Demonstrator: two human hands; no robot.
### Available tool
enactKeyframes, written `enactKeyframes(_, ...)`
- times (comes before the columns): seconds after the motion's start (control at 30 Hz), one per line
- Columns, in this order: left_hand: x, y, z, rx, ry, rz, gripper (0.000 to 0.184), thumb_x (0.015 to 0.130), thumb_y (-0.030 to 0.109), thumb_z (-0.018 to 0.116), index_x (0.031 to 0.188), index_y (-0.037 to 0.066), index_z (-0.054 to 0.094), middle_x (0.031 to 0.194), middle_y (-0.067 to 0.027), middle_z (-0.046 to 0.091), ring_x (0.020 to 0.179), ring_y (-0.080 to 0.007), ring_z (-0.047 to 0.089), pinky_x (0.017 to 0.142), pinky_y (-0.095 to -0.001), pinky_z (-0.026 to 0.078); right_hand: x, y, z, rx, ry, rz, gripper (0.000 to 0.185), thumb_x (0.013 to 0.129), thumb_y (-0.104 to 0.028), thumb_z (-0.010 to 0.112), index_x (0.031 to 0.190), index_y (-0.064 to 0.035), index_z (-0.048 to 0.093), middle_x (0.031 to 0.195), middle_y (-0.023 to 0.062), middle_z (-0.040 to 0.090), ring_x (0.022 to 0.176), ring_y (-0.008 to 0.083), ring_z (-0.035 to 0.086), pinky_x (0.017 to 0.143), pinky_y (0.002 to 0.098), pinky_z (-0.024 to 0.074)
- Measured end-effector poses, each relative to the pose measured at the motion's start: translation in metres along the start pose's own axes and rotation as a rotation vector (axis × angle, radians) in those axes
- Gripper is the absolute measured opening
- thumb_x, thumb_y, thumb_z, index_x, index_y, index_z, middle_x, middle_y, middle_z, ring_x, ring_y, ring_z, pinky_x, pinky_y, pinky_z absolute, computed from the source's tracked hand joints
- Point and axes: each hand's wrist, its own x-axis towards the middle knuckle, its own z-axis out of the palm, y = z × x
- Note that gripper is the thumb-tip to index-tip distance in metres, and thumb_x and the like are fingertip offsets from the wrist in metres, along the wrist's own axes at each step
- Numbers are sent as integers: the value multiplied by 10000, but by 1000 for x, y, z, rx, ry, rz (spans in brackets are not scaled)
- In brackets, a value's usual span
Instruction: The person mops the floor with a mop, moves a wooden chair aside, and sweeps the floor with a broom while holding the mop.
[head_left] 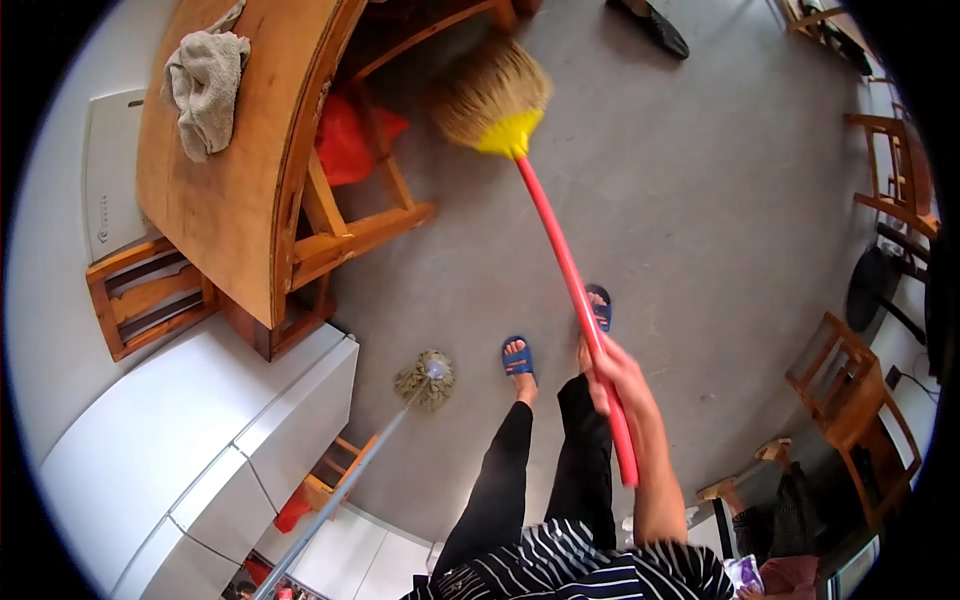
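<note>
My right hand [618, 375] is closed around the red handle of a broom [560, 245], near its upper end. The broom reaches away from me, and its yellow collar and straw bristles [497, 95] are beside the wooden table at the top. No part of my left hand shows. A mop [425, 380] with a grey handle has its stringy head on the floor left of my feet. Its handle runs to the lower left edge, where its top end is out of sight. My feet wear blue sandals [517, 355].
A wooden table [225, 200] bearing a crumpled cloth [207, 90] stands upper left, with a red bag [345, 140] beneath it. A white fridge-like cabinet [240, 440] is at lower left. Wooden chairs [845, 400] line the right side. Another person's leg [785, 510] shows lower right, a shoe [655, 30] at top.
</note>
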Motion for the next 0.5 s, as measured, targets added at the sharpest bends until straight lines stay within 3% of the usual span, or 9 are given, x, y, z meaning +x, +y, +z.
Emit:
enactKeyframes(0.03, 3, -1, 4, 4, 2, 12, 320, 771, 398, 465, 761, 109, 602, 624, -76, 556, 634, -282, 536, 767, -451, 395, -60, -32, 26, 128, 48, 136, 527, 895, -209, 524, 1379, -161, 323, 603, 16, 430, 412, 101, 435, 322, 224, 338)
enactKeyframes(0.1, 8, -5, 10, 5, -3, 23, 320, 768, 396, 465, 754, 105, 597, 622, -78, 556, 633, -279, 536, 761, -447, 397, -117, -23, 25, 101, 186, 213, 573, 893, -194, 516, 1407, -201, 262, 616, 15, 422, 414, 96, 423, 330, 214, 363)
enactKeyframes(0.2, 16, -4, 19, 0, -6, 56, 320, 764, 392, 465, 744, 99, 589, 620, -82, 555, 631, -276, 535, 751, -441, 400, -186, -25, 52, -55, 304, 223, 660, 830, -45, 487, 1419, -196, 234, 586, -3, 434, 411, 89, 428, 343, 228, 391)
enactKeyframes(0.27, 19, -5, 21, -5, -4, 74, 320, 761, 390, 466, 737, 94, 584, 619, -84, 554, 630, -273, 534, 745, -437, 403, -219, -23, 67, -25, 287, 230, 685, 821, -18, 497, 1423, -195, 223, 590, -2, 436, 410, 94, 437, 343, 236, 394)
enactKeyframes(0.37, 23, -4, 27, -17, -3, 103, 320, 756, 387, 466, 726, 88, 576, 617, -87, 553, 628, -270, 533, 736, -431, 406, -238, -26, 94, 91, 250, 260, 697, 816, 5, 492, 1425, -194, 218, 603, 1, 435, 413, 95, 434, 341, 239, 383)
enactKeyframes(0.5, 24, -1, 33, -35, 2, 134, 321, 751, 383, 467, 712, 79, 566, 615, -92, 552, 626, -265, 532, 724, -423, 410, -174, -39, 104, -189, 54, 133, 638, 846, -82, 505, 1417, -157, 233, 595, -13, 425, 406, 90, 429, 343, 239, 376)
